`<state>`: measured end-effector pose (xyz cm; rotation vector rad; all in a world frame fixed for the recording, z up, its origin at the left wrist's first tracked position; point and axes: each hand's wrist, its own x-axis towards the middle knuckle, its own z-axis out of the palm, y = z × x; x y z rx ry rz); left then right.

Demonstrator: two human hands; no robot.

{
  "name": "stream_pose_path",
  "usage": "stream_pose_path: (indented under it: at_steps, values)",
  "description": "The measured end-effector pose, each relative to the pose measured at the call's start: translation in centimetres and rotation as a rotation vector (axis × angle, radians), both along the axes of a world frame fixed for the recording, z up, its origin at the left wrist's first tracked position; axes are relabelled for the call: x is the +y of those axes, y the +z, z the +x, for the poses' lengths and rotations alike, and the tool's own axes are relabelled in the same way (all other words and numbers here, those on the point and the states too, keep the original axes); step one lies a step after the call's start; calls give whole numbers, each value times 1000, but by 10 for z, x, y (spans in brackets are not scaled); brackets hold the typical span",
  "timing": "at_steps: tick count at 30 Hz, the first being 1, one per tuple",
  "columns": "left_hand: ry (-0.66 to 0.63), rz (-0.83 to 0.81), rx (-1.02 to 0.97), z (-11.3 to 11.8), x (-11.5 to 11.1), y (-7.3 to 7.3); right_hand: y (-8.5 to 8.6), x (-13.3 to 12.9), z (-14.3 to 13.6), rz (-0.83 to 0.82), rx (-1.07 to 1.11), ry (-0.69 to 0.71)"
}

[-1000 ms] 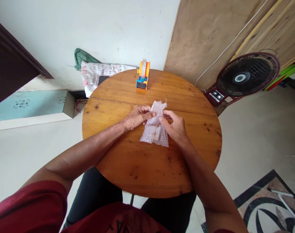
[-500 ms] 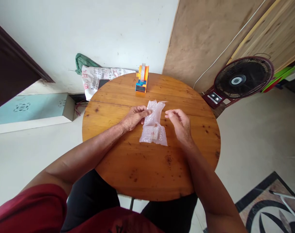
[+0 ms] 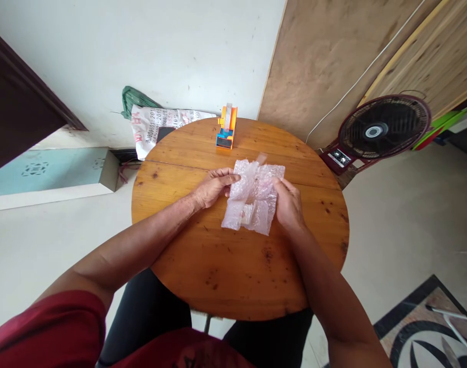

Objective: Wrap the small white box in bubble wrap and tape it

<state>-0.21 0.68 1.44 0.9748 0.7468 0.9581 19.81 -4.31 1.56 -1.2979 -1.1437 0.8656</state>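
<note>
- The sheet of bubble wrap lies across the middle of the worktop, a little nearer its far edge than its near edge, spread between the 2 hands.
- The left hand comes in from the worktop's left side; its fingers pinch the wrap's left edge, with the thumb on top and the other fingertips partly hidden.
- The right hand reaches in from the near right; its fingers grip the wrap's right edge, with the thumb uppermost.
- The wrap's near part is folded over, and 1 small pale item shows there; what it is cannot be made out.
- At the wrap's far edge, 1 clear strip sticks out.
- An orange and blue tape dispenser stands close to the worktop's far edge, well apart from both hands.
- Past the worktop's far left edge are a white printed sack and a green bag.
- Beyond the far right edge is a dark round fan.
</note>
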Motion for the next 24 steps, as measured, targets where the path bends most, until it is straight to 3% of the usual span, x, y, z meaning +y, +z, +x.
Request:
stream_pose_path:
  at_steps: [4,9,12,18,21,24]
  values:
    - [64,-93,0,-3,8,-3,-1,6,2,-82,185,61]
    - [352,180,95,-3,9,-2,-6,10,4,-129,302,96]
    - [254,330,130,0,2,1,-5,11,4,-151,317,175]
    - [-11,367,280,3,-14,4,5,2,-5,-168,227,387]
    - [-83,309,193,1,-12,2,4,3,-6,-140,233,383]
    - [-17,213,91,-1,-4,1,-2,11,1,-117,235,261]
